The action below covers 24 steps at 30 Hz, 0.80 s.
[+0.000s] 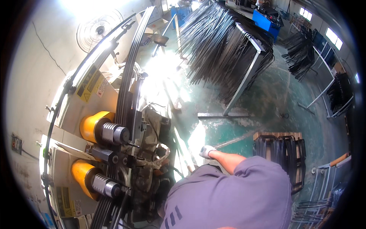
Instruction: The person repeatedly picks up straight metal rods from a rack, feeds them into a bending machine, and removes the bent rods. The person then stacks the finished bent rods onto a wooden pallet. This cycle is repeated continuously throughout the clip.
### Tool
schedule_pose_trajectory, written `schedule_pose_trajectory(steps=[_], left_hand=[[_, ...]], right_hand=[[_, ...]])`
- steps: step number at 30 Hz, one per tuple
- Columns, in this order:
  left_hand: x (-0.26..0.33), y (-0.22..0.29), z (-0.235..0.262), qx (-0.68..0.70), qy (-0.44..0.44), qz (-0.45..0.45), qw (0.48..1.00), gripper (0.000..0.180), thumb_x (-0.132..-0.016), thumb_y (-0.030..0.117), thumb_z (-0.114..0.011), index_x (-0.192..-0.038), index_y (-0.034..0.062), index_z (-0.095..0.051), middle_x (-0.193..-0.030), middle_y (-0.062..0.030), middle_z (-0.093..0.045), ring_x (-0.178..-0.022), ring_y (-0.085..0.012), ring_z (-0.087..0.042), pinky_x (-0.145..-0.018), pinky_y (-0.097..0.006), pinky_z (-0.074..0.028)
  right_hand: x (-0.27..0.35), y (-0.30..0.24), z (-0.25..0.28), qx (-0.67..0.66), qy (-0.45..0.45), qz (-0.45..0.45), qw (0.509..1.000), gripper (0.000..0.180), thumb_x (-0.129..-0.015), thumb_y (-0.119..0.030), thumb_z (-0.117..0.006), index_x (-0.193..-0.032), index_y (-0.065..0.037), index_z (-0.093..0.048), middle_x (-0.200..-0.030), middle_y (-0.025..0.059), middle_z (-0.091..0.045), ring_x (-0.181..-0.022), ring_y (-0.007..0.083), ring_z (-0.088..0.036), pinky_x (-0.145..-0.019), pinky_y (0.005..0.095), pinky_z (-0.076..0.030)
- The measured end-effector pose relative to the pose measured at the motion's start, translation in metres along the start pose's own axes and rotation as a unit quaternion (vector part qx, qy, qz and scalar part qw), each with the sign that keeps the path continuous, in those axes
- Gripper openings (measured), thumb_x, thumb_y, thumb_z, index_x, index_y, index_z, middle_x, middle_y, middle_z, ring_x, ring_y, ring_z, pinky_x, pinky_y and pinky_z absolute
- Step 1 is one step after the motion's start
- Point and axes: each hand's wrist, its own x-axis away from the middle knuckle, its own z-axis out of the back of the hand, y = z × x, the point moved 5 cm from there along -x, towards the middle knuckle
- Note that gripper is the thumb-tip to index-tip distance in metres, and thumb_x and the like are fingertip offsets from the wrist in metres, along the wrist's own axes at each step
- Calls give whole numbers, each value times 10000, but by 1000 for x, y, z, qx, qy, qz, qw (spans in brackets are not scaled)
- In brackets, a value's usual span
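"Which hand do I read from?"

"The gloved right hand [207, 152]. The left hand does not show, so of the two I can judge only the right one."

"Is it closed on something?"

"I can't tell. The fingers are too small and bright. A narrow pale strip [236, 141] runs off to the glove's right and slightly beyond it, but whether it is a bar or a floor mark, and whether the two touch, I can't say."

"And the long dark rods [129, 72]?"

"To the hand's left and farther forward, well apart from it, lying along the machine beside its orange housings [88, 128]."

"Their long axis?"

"Roughly away from the person, the far end leaning right. The forearm points leftward, so it lies across that line rather than along it."

"Anything on the other side?"

"Bent black frames [278, 152], stacked right of the grip, behind the elbow's side. The rack of hanging dark rods [228, 49] stands beyond the hand, ahead and somewhat right."
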Motion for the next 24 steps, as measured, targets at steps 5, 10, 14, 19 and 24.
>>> schedule_pose_trajectory(steps=[5,10,14,19,24], left_hand=[[4,21,-11,48,3,7,999,256,-1017,199,-611,-1114,-27,-683,-981,-109,-715,-834,-226,-684,-716,-355,-593],[12,35,-2,110,28,13,993,268,-1035,203,-595,-1138,-31,-676,-998,-107,-709,-845,-219,-681,-724,-348,-596],[19,45,22,180,70,14,981,277,-1049,206,-583,-1156,-34,-670,-1010,-106,-705,-854,-214,-678,-730,-342,-599],[51,56,101,329,179,-9,927,288,-1067,210,-567,-1179,-37,-663,-1027,-104,-700,-866,-208,-675,-739,-335,-603],[140,73,241,490,325,-125,799,300,-1085,214,-552,-1202,-41,-656,-1043,-102,-694,-877,-202,-673,-747,-328,-606]], right_hand=[[-6,-2,5,-25,34,12,999,412,-871,-381,-676,-1117,-76,-802,-1092,178,-783,-1046,339,-740,-952,417,-563],[-18,-33,44,-116,82,14,990,409,-876,-372,-722,-1146,-73,-799,-1061,127,-802,-1019,268,-756,-942,392,-569],[-8,-93,129,-206,237,67,947,396,-892,-327,-749,-1136,-15,-767,-1067,167,-790,-996,265,-753,-928,376,-569],[43,-202,260,-402,298,203,842,298,-956,-249,-736,-1136,-11,-746,-1008,89,-787,-922,189,-713,-865,322,-566],[125,-317,352,-457,290,429,724,204,-961,-161,-756,-1131,-48,-755,-1046,45,-770,-1005,156,-710,-885,289,-568]])
